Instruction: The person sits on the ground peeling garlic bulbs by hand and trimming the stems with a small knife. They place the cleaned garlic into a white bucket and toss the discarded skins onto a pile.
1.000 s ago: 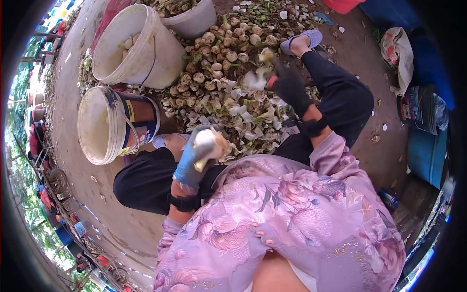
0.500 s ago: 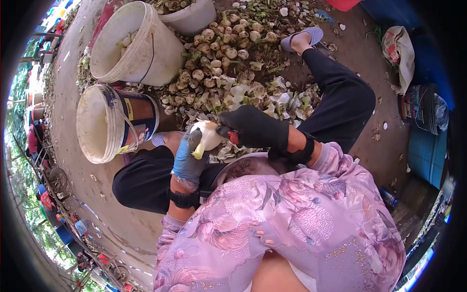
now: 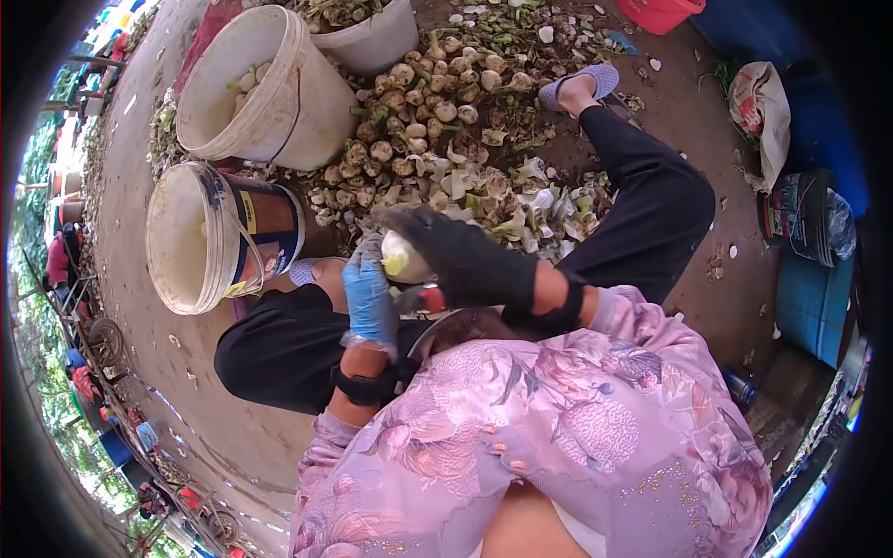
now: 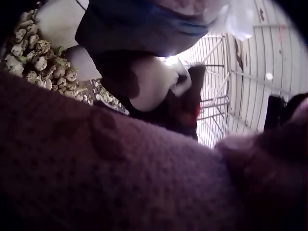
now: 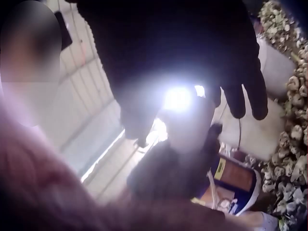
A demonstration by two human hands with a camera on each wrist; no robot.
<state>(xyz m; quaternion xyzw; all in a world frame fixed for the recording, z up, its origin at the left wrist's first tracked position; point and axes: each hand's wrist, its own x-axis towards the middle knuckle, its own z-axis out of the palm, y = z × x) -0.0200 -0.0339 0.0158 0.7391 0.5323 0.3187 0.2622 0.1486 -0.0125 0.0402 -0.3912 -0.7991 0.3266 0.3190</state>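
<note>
A white onion-like bulb point(image 3: 406, 260) with a cut yellow-green end sits between the two hands, above the lap. My left hand point(image 3: 370, 293), in a blue glove, grips it from the left. Over its far and right side reaches my black-gloved right hand point(image 3: 474, 260); the fingers touch the bulb, and a red-handled knife point(image 3: 433, 298) is held beneath the palm. In the left wrist view, the bulb point(image 4: 151, 84) shows pale between dark fingers. Strong glare in the right wrist view hides much of the contact, though several fingers point(image 5: 257, 98) stretch past the bulb.
Loose peels point(image 3: 502, 200) lie between the feet, with a heap of unpeeled bulbs point(image 3: 419, 112) beyond. A large white bucket point(image 3: 316, 112) holding white bulbs and a smaller labelled bucket point(image 3: 191, 246) stand at the left. Another tub point(image 3: 377, 42) is behind.
My right hand has come from over the peel heap to the bulb and now reaches across its top. The bulb's brownish outer skin has gone from view, and its yellow-green end has turned upward.
</note>
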